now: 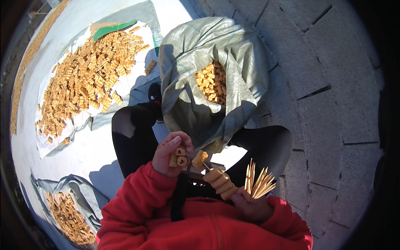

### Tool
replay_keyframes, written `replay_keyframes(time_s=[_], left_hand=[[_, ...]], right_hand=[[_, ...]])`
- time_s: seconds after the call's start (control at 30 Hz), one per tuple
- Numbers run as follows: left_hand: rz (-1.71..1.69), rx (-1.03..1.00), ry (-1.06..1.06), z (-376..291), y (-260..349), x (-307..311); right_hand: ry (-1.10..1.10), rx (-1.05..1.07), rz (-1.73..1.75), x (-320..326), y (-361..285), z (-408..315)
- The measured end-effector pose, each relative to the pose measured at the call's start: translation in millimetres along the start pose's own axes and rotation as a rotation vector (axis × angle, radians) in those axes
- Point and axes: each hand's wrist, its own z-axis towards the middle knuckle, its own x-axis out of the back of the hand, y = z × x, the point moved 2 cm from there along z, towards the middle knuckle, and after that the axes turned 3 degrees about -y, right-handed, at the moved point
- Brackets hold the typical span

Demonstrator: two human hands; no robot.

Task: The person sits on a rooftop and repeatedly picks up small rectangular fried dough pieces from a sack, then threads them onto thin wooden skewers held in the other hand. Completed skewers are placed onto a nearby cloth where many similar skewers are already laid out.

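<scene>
Several short, hollow tan food rolls [181, 161] lie in the palm of my left hand [167, 153], its fingers curled over them. My right hand [250, 204] grips a bundle of pointed wooden skewers [257, 184] that fan upward. The same hand holds one loaded skewer of ribbed tan rolls [220, 183], slanting up to the left. At that skewer's tip sits a single roll [199, 159], with a short length of bare stick between it and the others. The tip roll is close to my left fingers.
Between my knees stands a large woven plastic sack [212, 37], its mouth showing many loose rolls [211, 82]. To the left, a heap of skewered rolls [84, 81] covers a sheet. Another heap [70, 218] lies lower left. Grey paving [322, 118] extends to the right.
</scene>
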Motion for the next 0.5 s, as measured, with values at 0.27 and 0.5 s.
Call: replay_keyframes(time_s=[0.27,0.5], left_hand=[[0.407,0.31,0.037,-8.9,-14.2,-10.1],[0.262,0.257,0.12,-8.6,-11.6,-9.1]], right_hand=[[0.106,0.296,-0.727,9.3,-16.9,5.8],[0.049,-0.031,0.026,0.2,-33.6,3.4]])
